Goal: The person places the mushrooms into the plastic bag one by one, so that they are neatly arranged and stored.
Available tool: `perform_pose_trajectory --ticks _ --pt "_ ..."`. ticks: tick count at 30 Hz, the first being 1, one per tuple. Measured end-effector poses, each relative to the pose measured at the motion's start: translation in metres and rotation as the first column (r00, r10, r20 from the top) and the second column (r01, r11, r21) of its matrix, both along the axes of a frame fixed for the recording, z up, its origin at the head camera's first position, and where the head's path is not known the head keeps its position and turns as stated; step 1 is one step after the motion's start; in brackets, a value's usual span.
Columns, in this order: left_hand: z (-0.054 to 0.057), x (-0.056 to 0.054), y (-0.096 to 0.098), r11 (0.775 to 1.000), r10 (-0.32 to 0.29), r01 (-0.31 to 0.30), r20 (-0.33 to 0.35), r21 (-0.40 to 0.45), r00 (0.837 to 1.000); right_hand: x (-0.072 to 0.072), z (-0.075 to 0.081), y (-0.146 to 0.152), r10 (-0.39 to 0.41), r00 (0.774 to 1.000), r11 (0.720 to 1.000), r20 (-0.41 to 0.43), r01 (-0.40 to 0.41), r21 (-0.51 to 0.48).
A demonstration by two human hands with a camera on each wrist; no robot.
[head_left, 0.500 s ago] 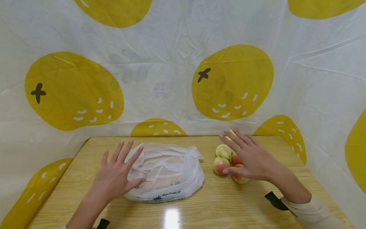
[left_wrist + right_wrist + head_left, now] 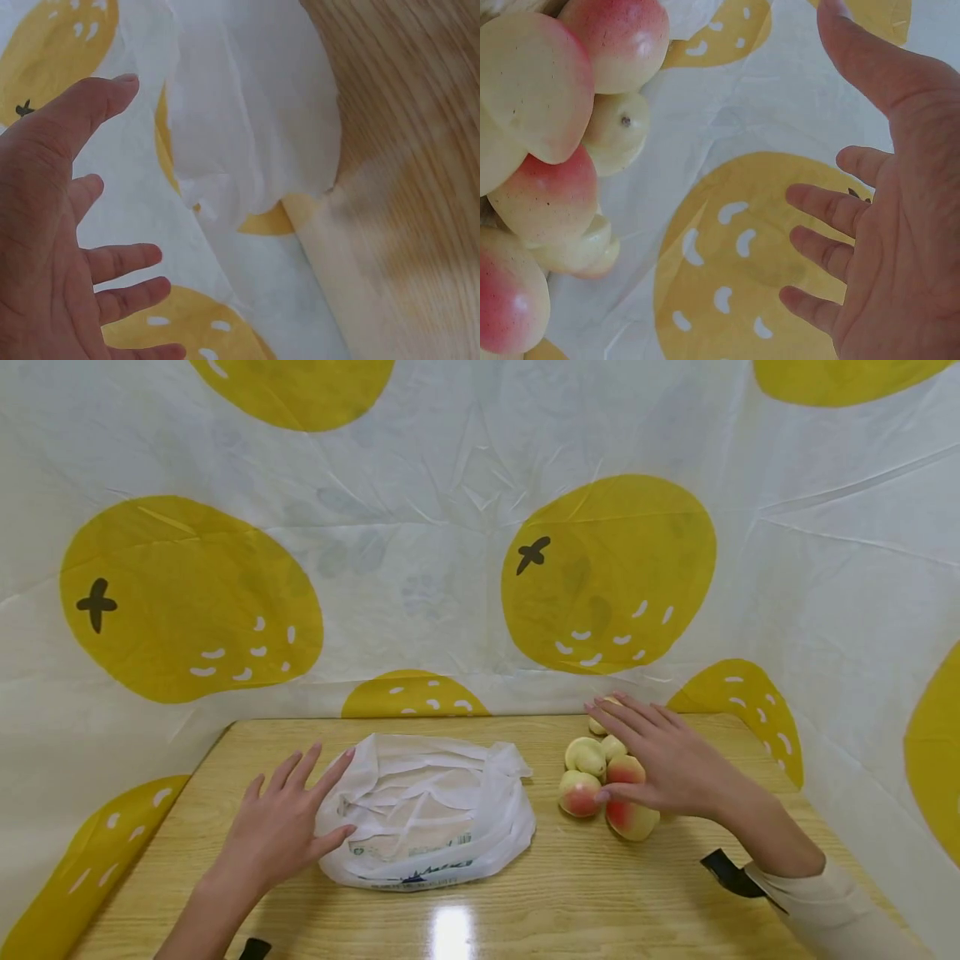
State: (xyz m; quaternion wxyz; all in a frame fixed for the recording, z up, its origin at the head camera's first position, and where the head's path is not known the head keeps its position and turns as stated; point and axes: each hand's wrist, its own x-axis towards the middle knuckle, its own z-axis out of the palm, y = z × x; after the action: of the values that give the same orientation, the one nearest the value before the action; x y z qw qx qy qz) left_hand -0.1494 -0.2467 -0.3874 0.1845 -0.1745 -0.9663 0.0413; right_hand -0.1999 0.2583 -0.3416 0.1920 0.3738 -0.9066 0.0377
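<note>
"Looking over the desk (image 2: 570,914), how far along would you say things are?"

"At an early point, I judge, or a pause. The white plastic bag (image 2: 435,814) lies crumpled and low, left of the middle, while the fruits (image 2: 580,793) sit clustered on the right, outside it, with a strip of wood between."

"And the hands?"

"Neither holds anything. The left hand (image 2: 281,831) has its fingers spread, over the bag's left edge; its wrist view shows a gap to the plastic. The right hand (image 2: 667,768) is at the right of the fruits, fingers straight and thumb apart, and its wrist view shows a gap too."

"So what is done?"

"Both sets of things are laid out within reach; that much shows. Gripping a fruit or lifting the bag is not yet done."

"Anything inside the bag?"

"I cannot tell; the folds hide it. The right hand also covers part of the far fruits, so I give no count."
</note>
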Motion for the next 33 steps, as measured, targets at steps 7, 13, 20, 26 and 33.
perform_pose_trajectory --ticks 7,13,20,26,33 --pt "-0.007 0.002 -0.006 1.0 0.008 -0.007 0.021 -0.013 1.0 -0.003 0.005 0.005 -0.024 0.998 1.0 0.063 0.024 -0.006" --pt "-0.013 0.002 -0.012 1.0 0.006 -0.007 0.044 0.019 0.999 -0.005 0.008 0.01 -0.075 0.988 0.997 0.134 0.078 -0.015" --pt "-0.014 0.0 -0.016 0.997 -0.012 0.002 0.129 0.079 0.992 -0.01 0.009 0.016 -0.099 0.97 0.994 0.22 0.105 -0.016" --pt "-0.014 -0.003 -0.018 0.985 -0.064 0.028 0.211 0.168 0.975 -0.017 0.006 0.021 -0.104 0.954 0.993 0.281 0.113 -0.019" --pt "-0.019 -0.008 -0.023 0.969 -0.077 -0.002 0.31 0.246 0.948 -0.026 0.003 0.023 -0.08 0.952 0.996 0.296 0.088 -0.013"
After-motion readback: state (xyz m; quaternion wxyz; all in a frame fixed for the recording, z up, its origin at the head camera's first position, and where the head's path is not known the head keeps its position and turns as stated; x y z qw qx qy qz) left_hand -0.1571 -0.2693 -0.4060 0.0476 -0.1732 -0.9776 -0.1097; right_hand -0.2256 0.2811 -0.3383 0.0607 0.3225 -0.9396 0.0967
